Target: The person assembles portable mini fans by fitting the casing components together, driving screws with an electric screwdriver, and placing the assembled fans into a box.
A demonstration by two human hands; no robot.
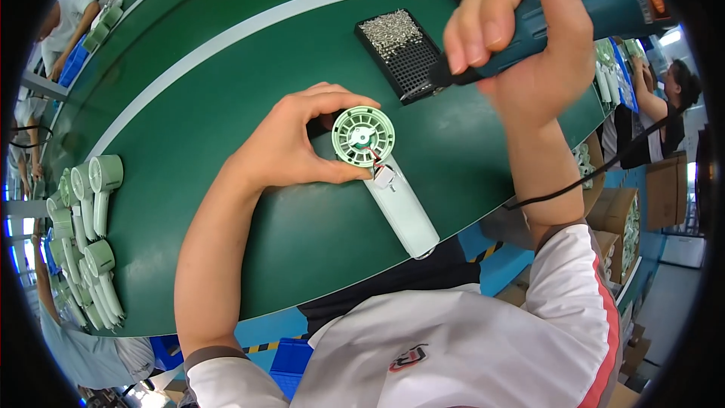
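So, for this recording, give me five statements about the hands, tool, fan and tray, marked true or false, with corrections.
The left hand grips the fan head. True.

The right hand holds a screwdriver. True.

The screwdriver touches the fan head. False: it is apart, its end near the black tray.

The black tray is full of metal pieces. False: one end is bare.

More fans sit at the left of the green table. True.

The left grip [283, 136] holds a pale-green fan [393, 195], the right grip [542, 57] a power screwdriver [604, 0].
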